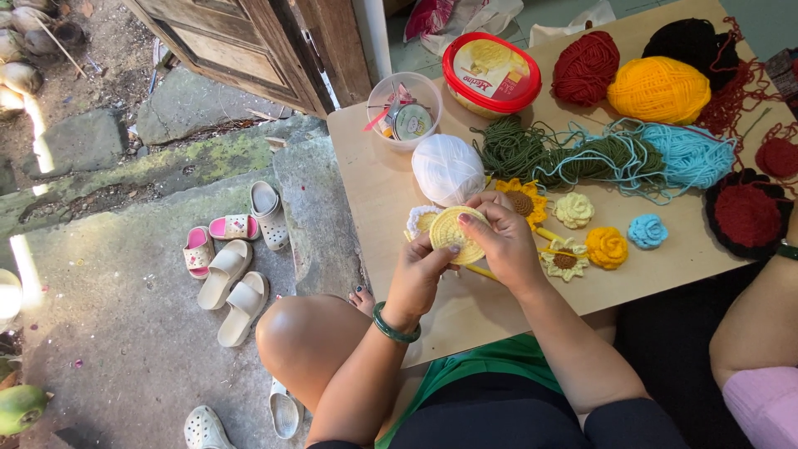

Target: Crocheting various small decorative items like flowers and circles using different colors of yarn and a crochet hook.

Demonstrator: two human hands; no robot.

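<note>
My left hand (418, 274) and my right hand (504, 239) both grip a round yellow crocheted disc (453, 234), held upright above a low wooden table (374, 191). The left hand pinches its lower edge; the right covers its right side. Behind the disc lies a white-edged crocheted piece (418, 218), and a yellow stick (480, 271) pokes out under my hands. A white yarn ball (447, 169) sits just beyond. A green bangle (394, 328) circles my left wrist.
Crocheted sunflowers (523, 199), a cream rose (573, 209), an orange rose (607, 247) and a blue rose (647, 231) lie right of my hands. Yarn balls, green yarn (532, 152), a red-lidded tub (490, 73) and a clear cup (405, 112) stand behind. Another person's arm (761, 324) at right. Sandals (233, 274) on the floor.
</note>
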